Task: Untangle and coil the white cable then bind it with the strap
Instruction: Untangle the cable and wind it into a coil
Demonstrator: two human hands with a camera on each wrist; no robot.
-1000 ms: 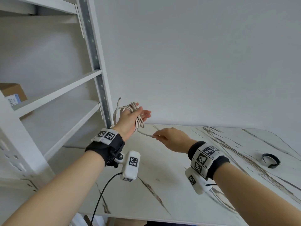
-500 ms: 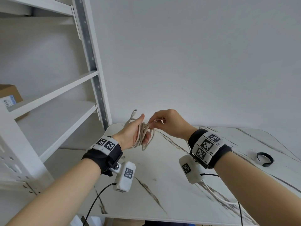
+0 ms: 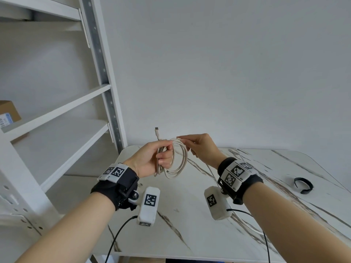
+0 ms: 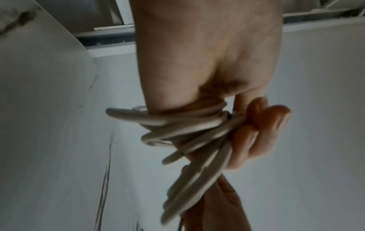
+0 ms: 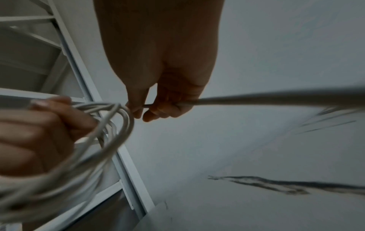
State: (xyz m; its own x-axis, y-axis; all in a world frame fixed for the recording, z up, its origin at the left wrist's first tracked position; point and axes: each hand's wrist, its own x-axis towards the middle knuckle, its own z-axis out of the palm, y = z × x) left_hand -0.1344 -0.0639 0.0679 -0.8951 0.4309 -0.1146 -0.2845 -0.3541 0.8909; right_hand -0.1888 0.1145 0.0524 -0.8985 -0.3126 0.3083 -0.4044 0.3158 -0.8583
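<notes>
The white cable (image 3: 179, 160) hangs in several loops from my left hand (image 3: 157, 157), whose fingers curl round the bundle (image 4: 189, 125) above the table. One plug end (image 3: 156, 130) sticks up above that fist. My right hand (image 3: 195, 147) pinches a strand at the top of the coil, and the free length (image 5: 276, 99) runs back from its fingers toward the wrist. The black strap (image 3: 303, 185) lies curled on the table at the far right, away from both hands.
A white marble-patterned table (image 3: 190, 224) lies below the hands. A white metal shelf unit (image 3: 106, 103) stands at the left, with a cardboard box (image 3: 8, 112) on a shelf. A plain wall is behind.
Both hands have come lower and nearer me. The left hand went from spread, with cable wrapped round it, to a fist on the loops. The right hand went from the strand's low end to the coil's top.
</notes>
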